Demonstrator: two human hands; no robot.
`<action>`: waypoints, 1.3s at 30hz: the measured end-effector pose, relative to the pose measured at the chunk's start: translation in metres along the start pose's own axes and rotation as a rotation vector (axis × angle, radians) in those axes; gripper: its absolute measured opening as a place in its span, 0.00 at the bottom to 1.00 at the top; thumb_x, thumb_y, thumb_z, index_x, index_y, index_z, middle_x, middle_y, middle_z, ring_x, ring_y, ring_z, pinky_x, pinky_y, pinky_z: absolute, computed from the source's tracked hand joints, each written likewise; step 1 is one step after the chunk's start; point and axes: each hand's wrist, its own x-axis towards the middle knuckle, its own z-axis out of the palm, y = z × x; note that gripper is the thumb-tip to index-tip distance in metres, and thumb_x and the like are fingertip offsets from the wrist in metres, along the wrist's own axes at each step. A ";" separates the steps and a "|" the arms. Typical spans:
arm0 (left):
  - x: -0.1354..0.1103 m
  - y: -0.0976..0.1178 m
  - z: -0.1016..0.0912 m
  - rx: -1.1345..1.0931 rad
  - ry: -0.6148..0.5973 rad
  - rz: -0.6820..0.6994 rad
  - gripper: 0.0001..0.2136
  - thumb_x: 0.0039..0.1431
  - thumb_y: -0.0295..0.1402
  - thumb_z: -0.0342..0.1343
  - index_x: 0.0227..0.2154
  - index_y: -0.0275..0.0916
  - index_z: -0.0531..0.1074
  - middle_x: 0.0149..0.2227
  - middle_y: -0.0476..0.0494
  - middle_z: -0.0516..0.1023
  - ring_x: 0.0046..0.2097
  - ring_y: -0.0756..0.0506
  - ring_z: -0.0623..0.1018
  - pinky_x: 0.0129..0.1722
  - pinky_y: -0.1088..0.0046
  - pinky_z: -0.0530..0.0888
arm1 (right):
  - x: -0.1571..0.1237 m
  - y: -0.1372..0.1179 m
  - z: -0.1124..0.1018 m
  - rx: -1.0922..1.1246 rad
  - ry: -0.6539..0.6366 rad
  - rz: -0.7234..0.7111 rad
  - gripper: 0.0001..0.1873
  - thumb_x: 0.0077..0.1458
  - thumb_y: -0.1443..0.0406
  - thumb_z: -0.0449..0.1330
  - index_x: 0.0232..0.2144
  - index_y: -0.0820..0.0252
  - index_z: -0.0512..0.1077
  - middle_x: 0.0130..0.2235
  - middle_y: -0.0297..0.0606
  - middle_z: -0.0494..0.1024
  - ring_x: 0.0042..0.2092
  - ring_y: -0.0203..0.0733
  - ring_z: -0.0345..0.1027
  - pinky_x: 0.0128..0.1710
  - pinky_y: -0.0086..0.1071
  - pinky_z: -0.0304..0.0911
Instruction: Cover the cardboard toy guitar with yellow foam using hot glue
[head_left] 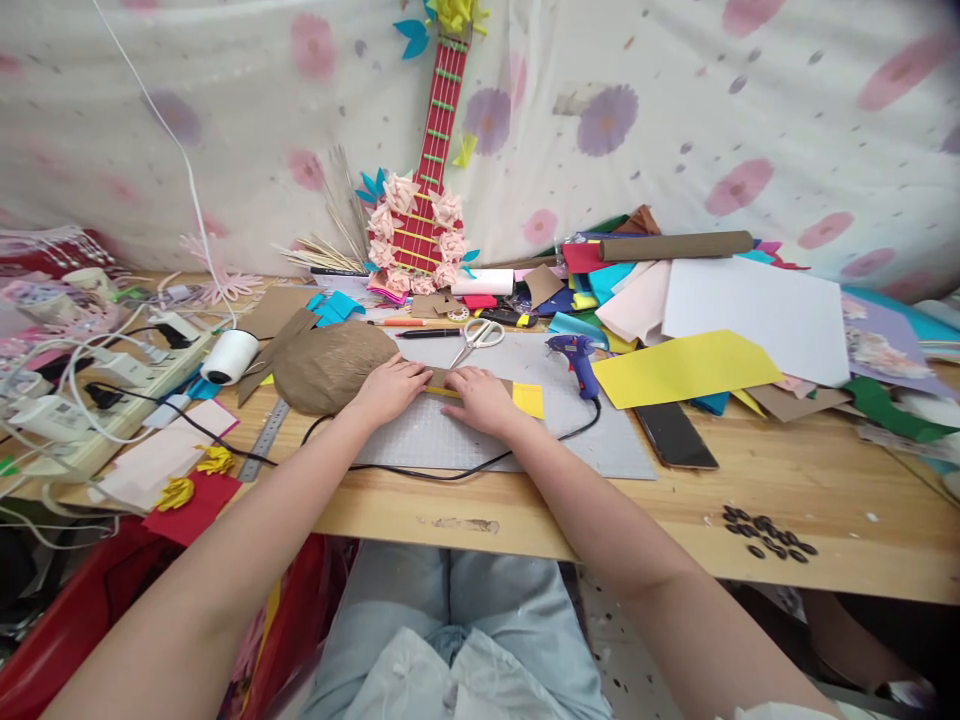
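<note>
A brown paper-covered instrument shape [334,365] lies on the grey cutting mat [600,450], its rounded body to the left and its neck running right. Yellow paper [529,400] shows at the neck's end, and a thin yellow strip runs along its near side. Where the neck meets the body, my left hand [391,388] is closed over it. Farther along, my right hand [480,400] grips the neck, thumb on the near side. The fingers partly hide the neck between them. White-handled scissors [480,338] lie just behind my hands.
A blue glue gun [576,362] stands right of the neck, its black cord crossing the mat's front. A phone [675,436], dark oval pieces [769,532] and yellow paper [690,370] lie right. Left are a steel ruler [264,440] and power strip [112,400]. A red flowered guitar [416,235] stands behind.
</note>
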 end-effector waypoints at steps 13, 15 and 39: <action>-0.010 -0.021 -0.015 0.124 -0.070 -0.120 0.33 0.52 0.36 0.52 0.61 0.32 0.54 0.63 0.33 0.55 0.64 0.39 0.54 0.63 0.56 0.47 | 0.001 0.023 -0.009 -0.061 0.055 0.244 0.09 0.59 0.63 0.51 0.39 0.58 0.68 0.43 0.41 0.75 0.41 0.45 0.69 0.35 0.33 0.58; -0.011 -0.017 -0.014 0.147 -0.071 -0.149 0.33 0.50 0.34 0.52 0.60 0.31 0.54 0.64 0.32 0.54 0.65 0.37 0.52 0.63 0.54 0.47 | 0.000 0.029 -0.010 -0.055 0.055 0.247 0.08 0.59 0.63 0.51 0.38 0.57 0.68 0.43 0.40 0.75 0.41 0.45 0.69 0.36 0.33 0.58; -0.010 -0.004 -0.006 0.093 0.026 -0.141 0.29 0.53 0.33 0.49 0.59 0.29 0.56 0.61 0.32 0.60 0.64 0.38 0.57 0.62 0.57 0.53 | 0.043 -0.009 0.027 -0.067 0.125 -0.006 0.24 0.52 0.64 0.54 0.52 0.67 0.60 0.49 0.49 0.70 0.50 0.49 0.63 0.51 0.37 0.56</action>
